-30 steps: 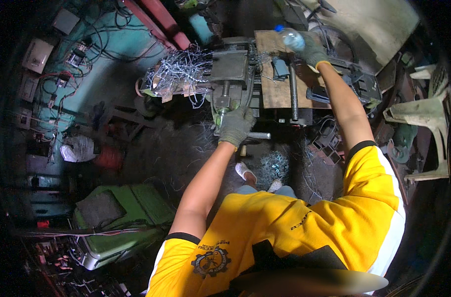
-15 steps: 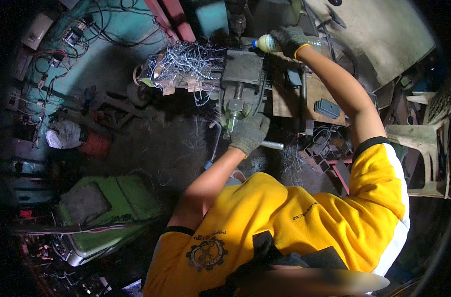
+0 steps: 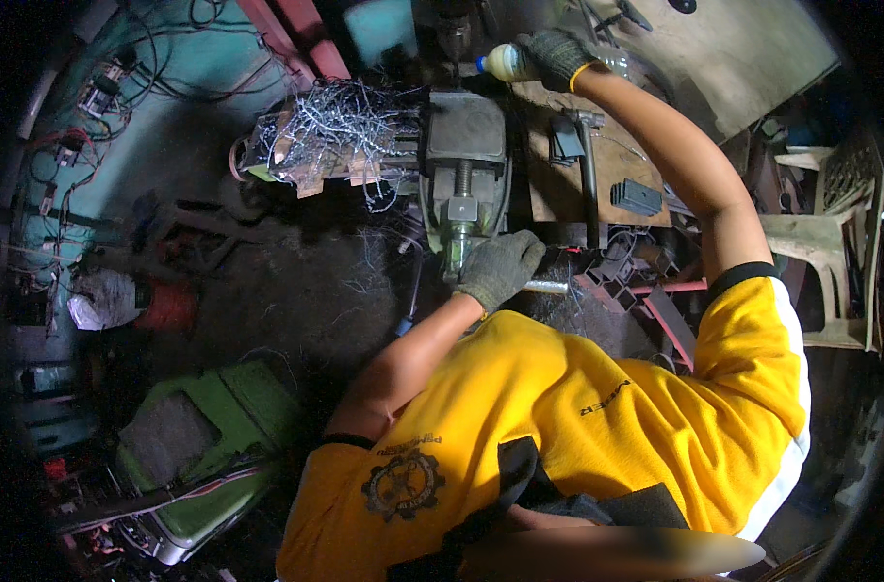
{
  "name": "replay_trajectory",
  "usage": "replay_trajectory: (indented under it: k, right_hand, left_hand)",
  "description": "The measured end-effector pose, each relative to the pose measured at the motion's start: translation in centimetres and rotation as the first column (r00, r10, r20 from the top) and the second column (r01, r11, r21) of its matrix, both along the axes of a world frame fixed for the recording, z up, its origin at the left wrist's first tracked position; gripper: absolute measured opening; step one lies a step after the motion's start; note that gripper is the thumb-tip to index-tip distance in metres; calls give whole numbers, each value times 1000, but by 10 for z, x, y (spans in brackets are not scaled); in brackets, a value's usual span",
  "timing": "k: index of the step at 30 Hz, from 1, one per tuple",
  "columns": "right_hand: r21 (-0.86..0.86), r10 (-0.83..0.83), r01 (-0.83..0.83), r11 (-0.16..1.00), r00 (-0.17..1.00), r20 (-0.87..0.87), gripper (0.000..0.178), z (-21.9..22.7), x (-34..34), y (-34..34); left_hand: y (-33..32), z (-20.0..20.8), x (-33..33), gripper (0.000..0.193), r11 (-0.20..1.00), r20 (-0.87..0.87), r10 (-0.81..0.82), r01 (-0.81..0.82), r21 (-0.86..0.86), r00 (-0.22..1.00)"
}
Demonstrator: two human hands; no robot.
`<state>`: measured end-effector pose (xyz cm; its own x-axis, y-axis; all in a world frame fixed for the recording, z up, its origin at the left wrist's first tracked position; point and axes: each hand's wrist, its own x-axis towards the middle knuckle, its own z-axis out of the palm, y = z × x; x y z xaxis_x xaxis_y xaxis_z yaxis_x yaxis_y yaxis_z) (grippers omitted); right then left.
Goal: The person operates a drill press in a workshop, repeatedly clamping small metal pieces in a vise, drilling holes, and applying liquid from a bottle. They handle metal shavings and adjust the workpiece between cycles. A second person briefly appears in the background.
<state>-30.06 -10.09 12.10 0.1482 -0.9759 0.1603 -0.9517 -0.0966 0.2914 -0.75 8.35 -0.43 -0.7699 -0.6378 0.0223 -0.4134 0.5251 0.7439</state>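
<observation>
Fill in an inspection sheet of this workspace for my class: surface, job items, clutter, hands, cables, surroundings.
Surface: wooden board, bearing a T-shaped metal bar and dark flat plates in two groups.
Job items: machine vise, left of the board; blue-capped plastic bottle, roughly sideways, cap toward the picture's left.
Clutter: tangled metal shavings heaped left of the vise.
Hands: both gloved; left hand at the vise's handle bar, finger wrap unclear; right hand closed around the bottle.
Cables: a bundle crosses the green case at lower left.
Surroundings: plastic chair at right; red beam at top.
</observation>
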Motion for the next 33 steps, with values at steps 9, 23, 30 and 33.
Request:
replay_trajectory:
  k: [9, 23, 30, 33]
  right_hand:
    - [139, -167, 190, 972, 972, -164, 47, -11, 30, 6]
    - [-37, -132, 130, 991, 989, -63, 35, 20, 30, 9]
    - [2, -122, 122, 992, 992, -45, 40, 29, 45, 28]
    - [32, -123, 123, 992, 992, 3, 42, 29, 48, 30]
  left_hand:
    - [-12, -5, 1, 31, 981, -199, -112, 140, 133, 974]
    - [-21, 0, 7, 29, 967, -358, -106, 179, 179, 928]
    - [-21, -4, 10, 29, 980, -428, -120, 177, 96, 896]
    - [-21, -8, 8, 29, 975, -411, -141, 198, 98, 900]
